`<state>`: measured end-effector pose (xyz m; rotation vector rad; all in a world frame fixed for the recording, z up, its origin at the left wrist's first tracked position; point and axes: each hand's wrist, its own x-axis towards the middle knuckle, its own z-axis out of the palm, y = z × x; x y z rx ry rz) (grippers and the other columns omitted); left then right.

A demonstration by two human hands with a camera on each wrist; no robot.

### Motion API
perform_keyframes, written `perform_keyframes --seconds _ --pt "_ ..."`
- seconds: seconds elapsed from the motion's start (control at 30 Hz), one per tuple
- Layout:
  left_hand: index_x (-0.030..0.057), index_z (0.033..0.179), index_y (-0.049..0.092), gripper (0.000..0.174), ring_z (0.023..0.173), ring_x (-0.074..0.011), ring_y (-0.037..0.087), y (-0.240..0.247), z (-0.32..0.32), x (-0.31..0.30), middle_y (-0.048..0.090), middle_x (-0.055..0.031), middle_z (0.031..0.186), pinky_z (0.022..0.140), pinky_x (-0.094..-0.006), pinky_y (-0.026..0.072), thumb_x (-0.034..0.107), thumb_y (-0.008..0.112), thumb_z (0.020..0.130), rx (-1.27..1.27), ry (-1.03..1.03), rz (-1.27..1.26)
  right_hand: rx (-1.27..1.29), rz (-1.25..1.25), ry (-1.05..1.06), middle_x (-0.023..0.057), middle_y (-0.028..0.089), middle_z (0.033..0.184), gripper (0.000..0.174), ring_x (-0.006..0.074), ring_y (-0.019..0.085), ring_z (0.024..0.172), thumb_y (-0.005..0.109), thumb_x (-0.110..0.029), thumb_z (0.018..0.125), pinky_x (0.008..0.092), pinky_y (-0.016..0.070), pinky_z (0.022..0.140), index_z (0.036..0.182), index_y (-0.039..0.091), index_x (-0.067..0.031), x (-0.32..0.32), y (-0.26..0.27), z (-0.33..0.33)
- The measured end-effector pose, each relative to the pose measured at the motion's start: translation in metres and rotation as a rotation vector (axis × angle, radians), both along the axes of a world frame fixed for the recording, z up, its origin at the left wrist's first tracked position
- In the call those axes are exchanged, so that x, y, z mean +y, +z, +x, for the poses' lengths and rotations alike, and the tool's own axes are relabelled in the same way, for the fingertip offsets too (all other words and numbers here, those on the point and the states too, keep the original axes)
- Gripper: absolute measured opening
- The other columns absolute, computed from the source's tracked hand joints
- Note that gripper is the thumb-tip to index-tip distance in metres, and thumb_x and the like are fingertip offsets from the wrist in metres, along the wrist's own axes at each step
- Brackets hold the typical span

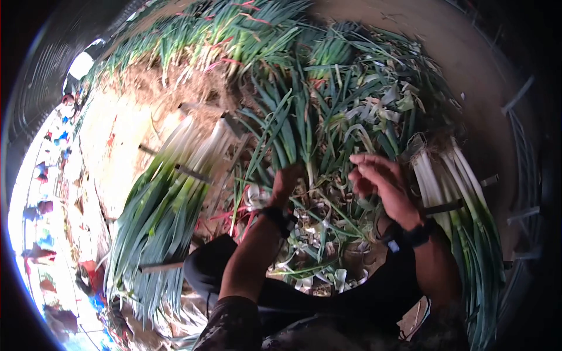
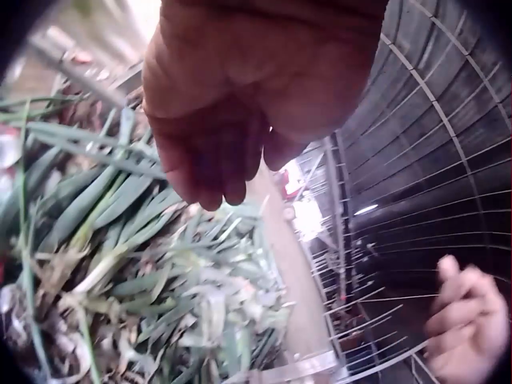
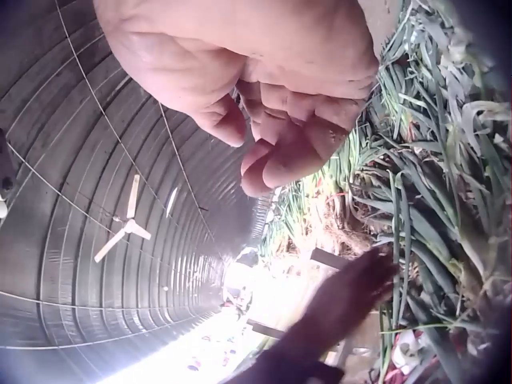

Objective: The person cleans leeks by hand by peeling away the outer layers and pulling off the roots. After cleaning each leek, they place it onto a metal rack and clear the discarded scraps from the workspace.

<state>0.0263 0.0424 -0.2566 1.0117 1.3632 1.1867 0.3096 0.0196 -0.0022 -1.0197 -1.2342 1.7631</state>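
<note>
My left hand (image 1: 287, 180) reaches down at the lower ends of some green onions (image 1: 285, 131) in the middle of the pile. In the left wrist view, the left hand's fingers (image 2: 212, 172) hang loosely bent with nothing visible in them. Raised over the peeled leaves and scraps (image 1: 319, 234), my right hand (image 1: 383, 184) has loosely bent fingers. Nothing shows in the right hand's fingers (image 3: 292, 156) in the right wrist view either. One green onion with a pale stem (image 2: 100, 268) lies across the scraps below the left hand.
Cleaned green onions lie bunched on a rack at left (image 1: 170, 205) and in another bunch at right (image 1: 462, 216). Uncleaned onions with red ties (image 1: 228, 44) stand along the back. Metal rack bars (image 1: 161, 266) stick out near my left knee. A ceiling fan (image 3: 128, 224) hangs overhead.
</note>
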Motion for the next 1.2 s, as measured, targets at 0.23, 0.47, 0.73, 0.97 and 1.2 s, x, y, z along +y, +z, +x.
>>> perform_keyframes --seconds 0.23,0.47,0.73,0.97,1.2 --pt "0.0059 0.111 0.060 0.024 0.080 -0.0194 0.068 -0.134 0.051 0.008 0.064 -0.0069 0.090 0.062 -0.0353 0.0537 0.024 0.057 0.095 0.059 0.057 -0.399 0.015 -0.116 -0.035 0.0098 0.069 0.091 0.030 0.0129 0.066 0.075 0.057 -0.013 0.100 0.0261 0.0547 0.068 0.126 0.061 0.0008 0.003 0.010 0.023" --pt "0.0013 0.106 0.062 0.033 0.061 -0.0158 0.065 -0.131 0.057 0.033 0.065 -0.0070 0.077 0.049 -0.0319 0.0527 0.026 0.073 0.088 0.074 -0.083 -0.674 0.016 -0.263 -0.060 0.0090 0.069 0.089 0.028 0.0114 0.065 0.074 0.058 -0.011 0.100 0.0252 0.0543 0.067 0.125 0.062 -0.0002 0.011 0.006 0.021" --pt "0.0021 0.097 0.068 0.025 0.065 -0.0106 0.059 -0.041 0.067 0.007 0.063 -0.0011 0.078 0.056 -0.0261 0.0455 0.027 0.068 0.092 -0.376 -0.188 -0.569 0.038 -0.141 -0.066 0.0092 0.069 0.087 0.027 0.0113 0.065 0.072 0.058 -0.011 0.099 0.0244 0.0537 0.064 0.124 0.062 0.0004 0.003 0.003 0.014" --pt "0.0041 0.102 0.066 0.017 0.077 -0.0109 0.062 0.075 0.085 0.013 0.065 -0.0016 0.086 0.070 -0.0281 0.0541 0.019 0.069 0.093 -0.612 -0.221 -0.262 0.013 -0.026 -0.139 0.0081 0.069 0.088 0.027 0.0101 0.064 0.070 0.057 -0.016 0.100 0.0236 0.0525 0.061 0.122 0.064 -0.0011 0.018 -0.006 0.013" --pt "0.0064 0.102 0.066 0.010 0.078 -0.0084 0.060 0.160 0.086 -0.006 0.066 0.0003 0.087 0.072 -0.0256 0.0493 0.013 0.069 0.094 -0.633 -0.334 0.049 0.028 -0.053 -0.395 0.0058 0.071 0.105 0.032 0.0121 0.067 0.080 0.059 -0.030 0.099 0.0236 0.0514 0.060 0.121 0.064 -0.0077 0.053 -0.019 0.019"
